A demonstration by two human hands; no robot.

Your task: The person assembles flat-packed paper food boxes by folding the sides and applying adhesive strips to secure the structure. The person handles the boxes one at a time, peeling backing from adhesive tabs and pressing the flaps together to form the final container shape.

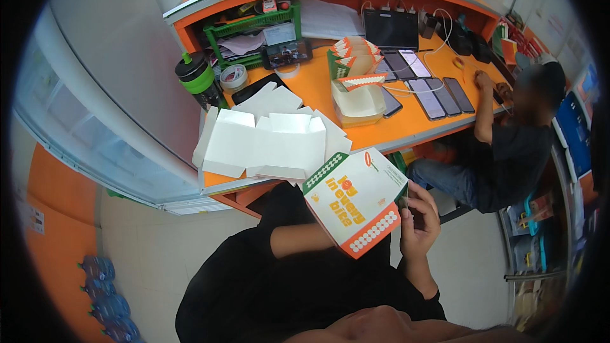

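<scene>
A white, green and orange printed cardboard food box point(356, 200) is held in front of me, tilted, above my lap. My right hand point(420, 219) has its fingers bent against the box's right side, by a dark green flap. From the left, my left forearm point(298, 240) runs behind the box, which hides that hand and its fingers. Just beyond lie several flat, partly folded white cartons point(267, 143), overlapping at the desk's near left corner. Past them stands a group of folded boxes point(356, 57), with an open-topped box point(359, 103) in front, its inside pale.
On the orange desk point(406, 124) are several phones point(427, 98), cables, a laptop point(391, 30), tape point(234, 77), a green-lidded bottle point(198, 79) and a green rack point(254, 35). A co-worker point(515, 146) sits at the right. Water bottles point(108, 298) stand on the floor at left.
</scene>
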